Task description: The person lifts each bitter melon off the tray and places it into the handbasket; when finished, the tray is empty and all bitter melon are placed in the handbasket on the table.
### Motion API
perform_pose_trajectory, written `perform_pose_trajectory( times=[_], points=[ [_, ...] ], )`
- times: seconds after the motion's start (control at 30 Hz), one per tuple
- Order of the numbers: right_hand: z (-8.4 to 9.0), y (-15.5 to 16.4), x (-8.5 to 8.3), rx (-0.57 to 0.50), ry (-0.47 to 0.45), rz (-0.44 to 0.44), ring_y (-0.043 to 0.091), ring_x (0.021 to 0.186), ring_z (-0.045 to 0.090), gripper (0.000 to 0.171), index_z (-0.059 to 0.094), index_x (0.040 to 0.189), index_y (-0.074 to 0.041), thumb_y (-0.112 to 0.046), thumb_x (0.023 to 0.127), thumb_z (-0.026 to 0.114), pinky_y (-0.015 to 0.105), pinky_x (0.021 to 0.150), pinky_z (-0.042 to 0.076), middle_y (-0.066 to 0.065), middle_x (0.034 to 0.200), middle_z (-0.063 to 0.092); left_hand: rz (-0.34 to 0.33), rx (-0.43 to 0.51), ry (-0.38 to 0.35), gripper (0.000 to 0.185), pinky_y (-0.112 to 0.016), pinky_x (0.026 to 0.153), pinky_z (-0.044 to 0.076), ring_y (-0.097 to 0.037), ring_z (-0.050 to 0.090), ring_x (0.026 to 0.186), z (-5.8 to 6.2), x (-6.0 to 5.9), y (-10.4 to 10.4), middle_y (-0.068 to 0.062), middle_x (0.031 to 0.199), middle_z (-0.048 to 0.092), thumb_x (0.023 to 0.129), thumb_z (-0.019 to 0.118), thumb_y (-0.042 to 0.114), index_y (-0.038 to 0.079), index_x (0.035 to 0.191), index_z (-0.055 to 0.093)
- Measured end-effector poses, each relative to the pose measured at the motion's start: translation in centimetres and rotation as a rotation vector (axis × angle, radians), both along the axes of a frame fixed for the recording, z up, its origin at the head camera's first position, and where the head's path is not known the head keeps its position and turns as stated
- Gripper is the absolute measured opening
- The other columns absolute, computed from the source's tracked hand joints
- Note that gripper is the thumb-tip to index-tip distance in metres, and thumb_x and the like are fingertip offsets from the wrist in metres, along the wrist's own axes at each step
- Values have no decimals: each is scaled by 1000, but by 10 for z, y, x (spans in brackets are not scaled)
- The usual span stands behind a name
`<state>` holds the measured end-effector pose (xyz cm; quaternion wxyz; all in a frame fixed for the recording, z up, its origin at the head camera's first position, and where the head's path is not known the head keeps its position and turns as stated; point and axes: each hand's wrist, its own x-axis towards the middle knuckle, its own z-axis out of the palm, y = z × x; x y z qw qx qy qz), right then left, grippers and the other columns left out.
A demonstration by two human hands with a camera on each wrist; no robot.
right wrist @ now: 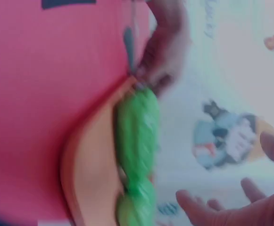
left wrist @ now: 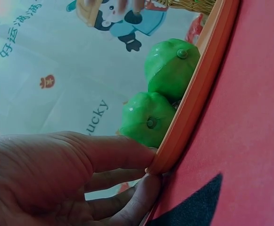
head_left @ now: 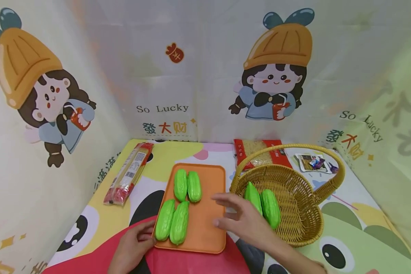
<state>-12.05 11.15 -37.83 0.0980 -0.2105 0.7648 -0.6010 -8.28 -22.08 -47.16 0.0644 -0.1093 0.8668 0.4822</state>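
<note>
In the head view, an orange tray [head_left: 207, 213] lies in the lower middle of the frame with its long axis running from the bottom edge up toward the back wall. Four green gourds lie on its left half in two pairs, each with its long axis roughly along the tray's: the far pair [head_left: 187, 185] higher up, the near pair [head_left: 172, 222] leaning slightly to the right at their tops. The right half of the tray is bare orange. The left hand [head_left: 131, 247] pinches the tray's near left corner, just beside the near pair. The right hand [head_left: 241, 220] hovers with fingers spread over the tray's right edge, between the tray and a wicker basket [head_left: 305, 228]. Two more green gourds [head_left: 264, 203] lie in the basket, pointing up-left. A noodle packet [head_left: 128, 173] lies well left of the tray, a red bag [head_left: 260, 152] behind the basket.

In the left wrist view, the left hand's thumb and fingers [left wrist: 141, 195] clamp the tray rim [left wrist: 198, 99], which runs diagonally to the upper right; the blunt ends of two gourds [left wrist: 162, 94] face the camera just behind it.

The right wrist view is blurred: the right hand's fingers [right wrist: 240, 207] are spread at the lower right, holding nothing, apart from the gourds [right wrist: 137, 141] lying along the tray edge.
</note>
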Motion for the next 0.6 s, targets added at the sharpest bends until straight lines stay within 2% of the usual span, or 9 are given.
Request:
perform_pose_trajectory(
  times=[0.07, 0.13, 0.3, 0.43, 0.6],
  points=[
    [-16, -30, -1, -43, -62, 35, 32, 130, 48, 50, 61, 132, -25, -23, 86, 79, 47, 95, 48, 1, 139, 53, 0, 0, -3, 54, -28, 71, 53, -13, 65, 85, -2, 0, 0, -1, 100, 67, 79, 78, 8, 1, 130, 63],
    [-31, -54, -6, -27, -111, 52, 35, 130, 47, 50, 61, 133, -29, -28, 87, 78, 50, 94, 48, 1, 143, 49, 3, -3, -5, 54, -28, 70, 52, -13, 65, 84, -3, 0, 0, -1, 100, 67, 79, 78, 8, 1, 130, 63],
    [-63, -87, -17, 69, -119, 10, 40, 127, 49, 59, 59, 137, -23, -32, 83, 81, 54, 94, 46, 6, 144, 48, 10, -7, -7, 54, -27, 69, 52, -13, 65, 83, -4, 1, 0, -1, 101, 68, 78, 77, 7, 0, 129, 63],
    [-76, -98, -22, 95, -91, -4, 36, 122, 55, 63, 58, 138, -17, -30, 82, 82, 50, 95, 47, 9, 140, 53, 4, -8, 6, 54, -27, 70, 52, -13, 65, 84, -2, 1, 0, -1, 100, 68, 78, 77, 7, 0, 129, 63],
    [-78, -105, -25, 90, -68, -6, 31, 117, 59, 62, 58, 137, -13, -25, 82, 82, 41, 90, 50, 10, 131, 60, 10, -14, 12, 53, -27, 71, 52, -13, 65, 85, 0, 1, 0, -1, 100, 68, 78, 76, 6, 0, 129, 63]
  ],
)
